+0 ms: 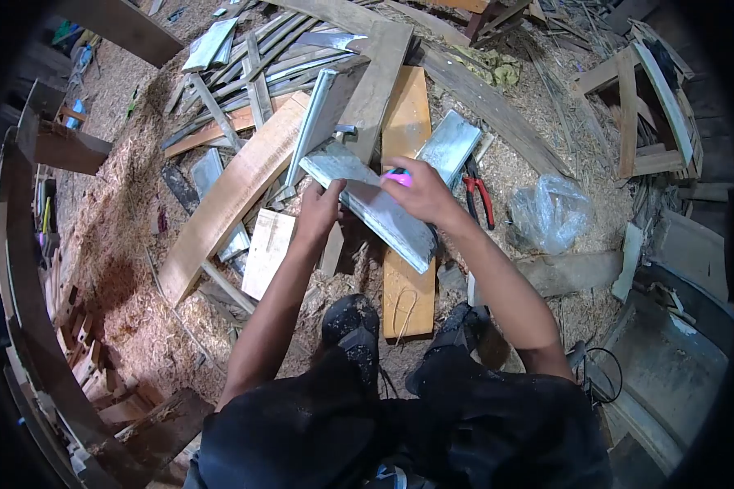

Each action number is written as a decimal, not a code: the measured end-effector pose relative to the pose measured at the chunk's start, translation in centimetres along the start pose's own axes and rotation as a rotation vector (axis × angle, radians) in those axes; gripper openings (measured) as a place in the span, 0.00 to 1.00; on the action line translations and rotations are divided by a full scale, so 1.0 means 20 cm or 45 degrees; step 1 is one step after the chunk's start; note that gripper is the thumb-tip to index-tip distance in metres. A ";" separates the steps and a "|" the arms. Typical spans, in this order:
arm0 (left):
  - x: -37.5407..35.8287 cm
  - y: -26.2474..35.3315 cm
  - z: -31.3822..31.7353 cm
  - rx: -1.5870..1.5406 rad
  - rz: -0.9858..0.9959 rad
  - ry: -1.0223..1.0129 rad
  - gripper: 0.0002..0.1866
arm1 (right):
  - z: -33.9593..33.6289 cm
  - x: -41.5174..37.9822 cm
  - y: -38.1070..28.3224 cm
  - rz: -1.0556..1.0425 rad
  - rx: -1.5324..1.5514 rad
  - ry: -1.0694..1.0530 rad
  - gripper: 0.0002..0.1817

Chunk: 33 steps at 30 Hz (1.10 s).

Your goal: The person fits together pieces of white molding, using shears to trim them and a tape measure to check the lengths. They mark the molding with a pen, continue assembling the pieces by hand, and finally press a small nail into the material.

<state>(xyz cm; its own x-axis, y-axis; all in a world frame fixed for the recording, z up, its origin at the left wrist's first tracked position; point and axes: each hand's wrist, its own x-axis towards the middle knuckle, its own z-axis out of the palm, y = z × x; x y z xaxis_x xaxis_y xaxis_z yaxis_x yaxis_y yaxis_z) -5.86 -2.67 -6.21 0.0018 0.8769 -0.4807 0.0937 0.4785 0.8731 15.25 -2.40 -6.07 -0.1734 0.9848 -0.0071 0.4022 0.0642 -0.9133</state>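
A pale blue painted board [383,213] lies slanted in front of me, its near end pointing down to the right. My left hand [321,208] grips the board's left edge, thumb on top. My right hand [420,193] is closed around a small pink object [398,176] above the board's upper edge. Most of that object is hidden by the fingers. A second board with a pale blue edge [311,122] stands tilted just beyond my left hand. Under the held board runs an orange-yellow plank [409,301]. Red-handled pliers [479,198] lie to the right of my right hand.
A long curved light plank [228,204] lies at the left, near a pile of wood strips [253,73] with a saw blade [330,41]. A clear plastic bag [553,213] is at the right. Wood shavings cover the ground around my shoes [351,322].
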 end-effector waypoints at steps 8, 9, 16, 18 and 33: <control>0.05 -0.07 0.01 -0.367 -0.016 -0.191 0.14 | -0.36 -0.29 0.13 0.563 -0.580 -0.009 0.24; 0.06 -0.07 0.00 -0.352 -0.065 -0.228 0.14 | -0.36 -0.32 0.19 0.574 -0.637 0.015 0.25; 0.05 -0.06 0.05 -0.690 -0.071 -0.140 0.12 | -0.34 -0.29 0.21 0.127 -0.606 0.432 0.27; 0.01 -0.05 0.07 -0.829 -0.011 -0.170 0.13 | -0.33 -0.23 0.16 0.449 -0.520 0.284 0.27; -0.08 -0.07 -0.05 -1.036 0.105 -0.156 0.21 | -0.23 -0.04 0.36 0.588 0.728 0.519 0.19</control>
<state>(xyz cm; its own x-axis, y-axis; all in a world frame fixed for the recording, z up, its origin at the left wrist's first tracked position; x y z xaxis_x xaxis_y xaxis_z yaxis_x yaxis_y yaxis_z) -6.89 -4.65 -6.53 0.0903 0.9218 -0.3770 -0.6614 0.3386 0.6693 22.48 -1.94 -10.78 0.2796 0.8801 -0.3837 -0.1840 -0.3431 -0.9211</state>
